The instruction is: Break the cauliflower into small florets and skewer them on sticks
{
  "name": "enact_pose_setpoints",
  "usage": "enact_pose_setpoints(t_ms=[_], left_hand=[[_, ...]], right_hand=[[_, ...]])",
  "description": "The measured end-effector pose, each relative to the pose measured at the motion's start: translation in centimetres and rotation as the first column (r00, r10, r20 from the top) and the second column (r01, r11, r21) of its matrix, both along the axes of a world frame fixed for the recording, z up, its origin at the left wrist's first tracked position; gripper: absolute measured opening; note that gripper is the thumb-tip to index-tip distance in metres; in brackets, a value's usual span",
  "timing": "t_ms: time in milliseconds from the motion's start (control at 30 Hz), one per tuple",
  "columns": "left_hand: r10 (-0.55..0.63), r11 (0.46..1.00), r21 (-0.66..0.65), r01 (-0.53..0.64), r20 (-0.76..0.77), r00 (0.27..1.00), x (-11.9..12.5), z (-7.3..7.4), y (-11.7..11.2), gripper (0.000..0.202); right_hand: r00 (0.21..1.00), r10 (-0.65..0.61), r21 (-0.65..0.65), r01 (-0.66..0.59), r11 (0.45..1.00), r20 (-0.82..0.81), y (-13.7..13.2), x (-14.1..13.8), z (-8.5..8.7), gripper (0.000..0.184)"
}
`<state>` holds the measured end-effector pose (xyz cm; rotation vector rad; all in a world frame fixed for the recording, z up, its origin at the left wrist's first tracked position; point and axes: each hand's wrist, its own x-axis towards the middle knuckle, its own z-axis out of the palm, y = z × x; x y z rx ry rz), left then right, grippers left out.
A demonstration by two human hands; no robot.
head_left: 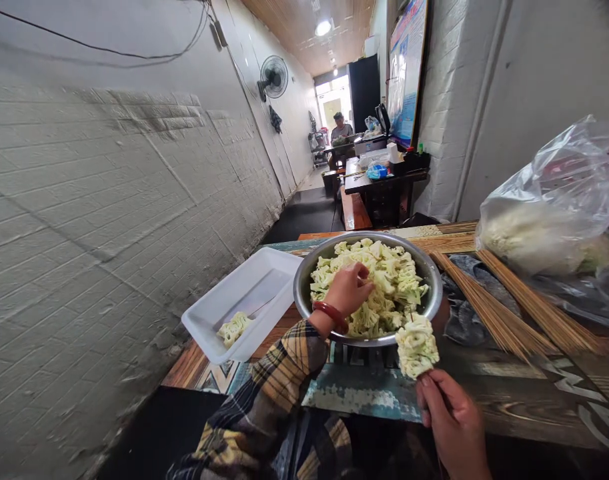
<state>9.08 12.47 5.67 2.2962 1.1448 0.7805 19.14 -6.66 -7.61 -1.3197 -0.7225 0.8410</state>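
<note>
A metal bowl (437, 287) on the table is heaped with cauliflower florets (387, 267). My left hand (348, 287), with a reddish bangle at the wrist, reaches over the rim into the heap; its fingers curl onto a floret, and their undersides are hidden. In front of the bowl, my right hand (449, 407) pinches the lower part of a thin skewer, most of which is hidden. Threaded cauliflower (417, 345) sits on that skewer just above the fingers. Left of the bowl, a white plastic tray (264, 277) holds one cauliflower skewer (235, 328).
Two bundles of wooden skewers (489, 303) lie right of the bowl, partly on a dark grey cloth (467, 320). A clear plastic bag (549, 207) with pale vegetables stands at the right. A white brick wall (109, 200) runs along the left. Another person (341, 127) sits far back.
</note>
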Motion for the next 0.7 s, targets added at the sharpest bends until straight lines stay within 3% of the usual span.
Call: enact_pose_setpoints(t_ms=[100,200,333,467,700], left_hand=[[-0.032,0.998,0.044,0.035,-0.066,0.997,-0.2,-0.3,0.0,0.013],[-0.115,0.984,0.104,0.144,-0.244,0.963,-0.9,-0.1,-0.1,0.004],[-0.236,0.965,0.013,0.263,-0.400,0.886,-1.3,0.4,-0.2,0.017],[-0.326,0.939,-0.058,0.338,-0.460,0.826,-2.0,1.0,-0.3,0.023],[-0.291,0.956,-0.101,0.276,-0.452,0.843,-3.1,1.8,0.0,0.045]], right_hand=[[1.000,0.013,0.010,-0.013,1.000,-0.015,-0.1,0.0,-0.1,0.027],[1.000,0.028,0.026,-0.028,0.999,-0.006,0.0,0.1,0.0,0.028],[0.999,0.030,0.038,-0.031,0.999,0.021,0.1,0.1,0.4,0.030],[0.999,0.031,0.032,-0.033,0.999,0.039,0.0,0.1,0.6,0.031],[0.998,0.052,0.023,-0.053,0.998,0.025,-0.1,0.1,0.5,0.033]])
